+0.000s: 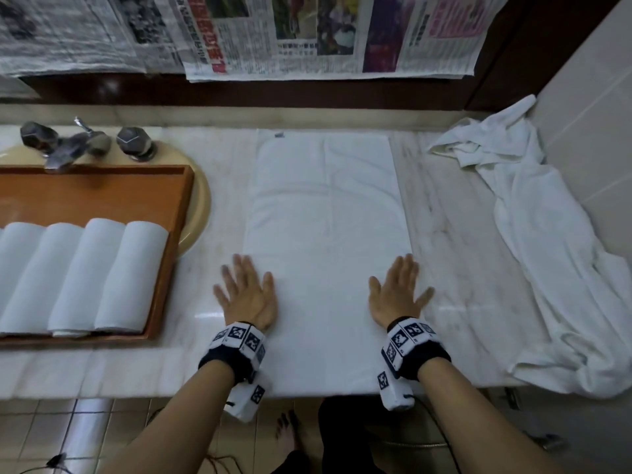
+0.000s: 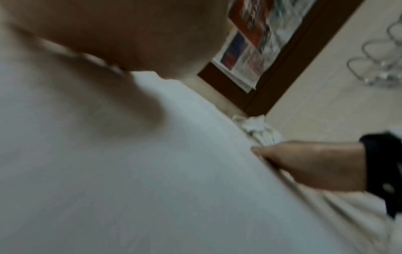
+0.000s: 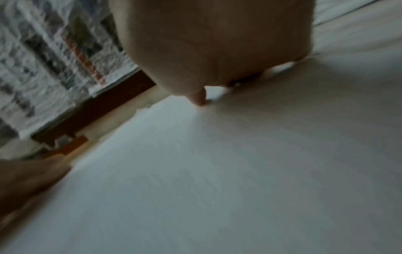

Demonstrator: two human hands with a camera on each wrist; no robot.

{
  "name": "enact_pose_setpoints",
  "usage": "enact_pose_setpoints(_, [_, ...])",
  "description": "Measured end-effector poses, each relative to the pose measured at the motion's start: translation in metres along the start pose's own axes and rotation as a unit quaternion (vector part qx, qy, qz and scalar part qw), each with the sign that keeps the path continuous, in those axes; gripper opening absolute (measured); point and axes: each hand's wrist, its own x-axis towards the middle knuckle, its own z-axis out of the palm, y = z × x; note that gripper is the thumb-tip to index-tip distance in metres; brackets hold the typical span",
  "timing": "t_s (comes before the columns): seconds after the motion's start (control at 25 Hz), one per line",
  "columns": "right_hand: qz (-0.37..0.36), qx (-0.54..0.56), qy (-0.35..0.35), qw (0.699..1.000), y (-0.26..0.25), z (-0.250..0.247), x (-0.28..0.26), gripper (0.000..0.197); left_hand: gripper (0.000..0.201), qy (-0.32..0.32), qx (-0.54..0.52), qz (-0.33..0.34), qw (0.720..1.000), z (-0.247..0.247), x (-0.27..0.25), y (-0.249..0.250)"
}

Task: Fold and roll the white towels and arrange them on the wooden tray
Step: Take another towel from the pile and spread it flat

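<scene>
Pale marble worktop; folded white rectangular towel lies flat at centre, a small dark tag at its far edge, unreadable; left hand and right hand press flat, fingers spread, on its near corners; orange-brown wooden tray left, over a cream basin, carrying four rolled white towels; chrome tap behind; crumpled white towel heap right; newspaper sheets hang behind, print illegible; wrist views show blurred towel and palms only.
</scene>
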Motion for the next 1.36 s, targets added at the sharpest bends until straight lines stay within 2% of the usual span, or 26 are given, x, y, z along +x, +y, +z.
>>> enact_pose_setpoints(0.04, [0.019, 0.017, -0.008, 1.000, -0.010, -0.008, 0.003, 0.070, 0.066, -0.012, -0.020, -0.019, 1.000, -0.008, 0.004, 0.011])
enact_pose_setpoints(0.08, [-0.017, 0.018, -0.003, 1.000, -0.026, -0.012, 0.006, 0.068, 0.065, -0.027, -0.032, 0.016, 0.999, -0.011, 0.007, 0.033])
enact_pose_setpoints(0.16, [-0.195, -0.004, -0.008, 0.981, -0.056, -0.012, 0.012, 0.062, 0.061, -0.084, -0.035, 0.152, 0.984, -0.001, 0.009, 0.078])
enact_pose_setpoints(0.2, [-0.264, -0.022, -0.019, 0.964, -0.062, -0.011, 0.019, 0.061, 0.059, -0.103, -0.027, 0.196, 0.975, 0.006, 0.011, 0.088])
enact_pose_setpoints(0.24, [-0.286, -0.034, -0.022, 0.957, -0.058, -0.013, 0.027, 0.060, 0.058, -0.104, -0.009, 0.206, 0.973, 0.009, 0.017, 0.085])
enact_pose_setpoints(0.28, [-0.264, -0.040, -0.013, 0.964, -0.047, -0.016, 0.040, 0.061, 0.059, -0.085, 0.007, 0.183, 0.979, 0.008, 0.029, 0.074])
enact_pose_setpoints(0.4, [-0.031, -0.015, -0.010, 0.999, -0.024, -0.040, 0.068, 0.070, 0.066, -0.034, -0.018, -0.030, 0.999, -0.023, 0.062, 0.049])
enact_pose_setpoints(0.44, [0.005, -0.005, -0.015, 1.000, -0.032, -0.048, 0.070, 0.072, 0.069, -0.038, -0.045, -0.060, 0.996, -0.033, 0.067, 0.058])
enact_pose_setpoints(0.48, [-0.016, -0.002, -0.009, 1.000, -0.048, -0.051, 0.073, 0.073, 0.069, -0.046, -0.060, -0.030, 0.997, -0.038, 0.071, 0.078])
enact_pose_setpoints(0.52, [-0.085, -0.007, -0.003, 0.996, -0.066, -0.051, 0.075, 0.071, 0.066, -0.064, -0.057, 0.045, 0.995, -0.038, 0.075, 0.103])
enact_pose_setpoints(0.6, [-0.241, -0.032, -0.035, 0.969, -0.090, -0.046, 0.083, 0.065, 0.059, -0.134, -0.046, 0.185, 0.972, -0.028, 0.082, 0.139])
enact_pose_setpoints(0.64, [-0.273, -0.047, -0.053, 0.959, -0.088, -0.047, 0.089, 0.063, 0.057, -0.153, -0.036, 0.205, 0.966, -0.027, 0.089, 0.139])
enact_pose_setpoints(0.68, [-0.263, -0.055, -0.054, 0.962, -0.080, -0.049, 0.101, 0.063, 0.056, -0.140, -0.027, 0.186, 0.972, -0.028, 0.101, 0.131])
enact_pose_setpoints(0.72, [-0.213, -0.058, -0.045, 0.974, -0.067, -0.053, 0.113, 0.065, 0.057, -0.113, -0.013, 0.137, 0.984, -0.032, 0.114, 0.118])
enact_pose_setpoints(0.8, [-0.047, -0.036, -0.030, 0.998, -0.057, -0.070, 0.127, 0.071, 0.063, -0.051, -0.013, -0.001, 0.999, -0.045, 0.131, 0.104])
enact_pose_setpoints(0.84, [-0.011, -0.018, -0.035, 0.999, -0.063, -0.078, 0.129, 0.072, 0.066, -0.045, -0.036, -0.021, 0.998, -0.050, 0.133, 0.109])
enact_pose_setpoints(0.88, [-0.035, -0.012, -0.031, 0.999, -0.076, -0.080, 0.130, 0.072, 0.066, -0.054, -0.051, 0.016, 0.997, -0.050, 0.132, 0.124])
enact_pose_setpoints(0.96, [-0.191, -0.042, -0.036, 0.980, -0.102, -0.077, 0.135, 0.066, 0.060, -0.104, -0.048, 0.144, 0.983, -0.039, 0.132, 0.161])
enact_pose_setpoints(1.0, [-0.249, -0.057, -0.056, 0.965, -0.107, -0.076, 0.139, 0.063, 0.057, -0.126, -0.046, 0.178, 0.975, -0.034, 0.135, 0.168])
enact_pose_setpoints(1.04, [-0.264, -0.062, -0.071, 0.960, -0.102, -0.077, 0.145, 0.062, 0.056, -0.126, -0.040, 0.176, 0.975, -0.036, 0.142, 0.164])
enact_pose_setpoints(1.08, [-0.239, -0.065, -0.069, 0.966, -0.091, -0.079, 0.154, 0.063, 0.056, -0.103, -0.027, 0.145, 0.984, -0.037, 0.153, 0.153])
enact_pose_setpoints(1.16, [-0.107, -0.069, -0.050, 0.991, -0.070, -0.090, 0.168, 0.068, 0.061, -0.044, -0.032, 0.007, 0.998, -0.050, 0.168, 0.130])
enact_pose_setpoints(1.2, [-0.051, -0.066, -0.049, 0.995, -0.070, -0.098, 0.171, 0.071, 0.064, -0.036, -0.051, -0.051, 0.997, -0.059, 0.172, 0.128])
enact_pose_setpoints(1.24, [-0.040, -0.058, -0.047, 0.996, -0.077, -0.102, 0.171, 0.073, 0.067, -0.039, -0.068, -0.060, 0.995, -0.064, 0.171, 0.135])
enact_pose_setpoints(1.28, [-0.080, -0.055, -0.037, 0.995, -0.091, -0.103, 0.170, 0.073, 0.066, -0.049, -0.069, -0.014, 0.996, -0.063, 0.168, 0.151])
enact_pose_setpoints(1.36, [-0.221, -0.066, -0.049, 0.972, -0.118, -0.099, 0.173, 0.067, 0.060, -0.104, -0.046, 0.139, 0.984, -0.051, 0.165, 0.184])
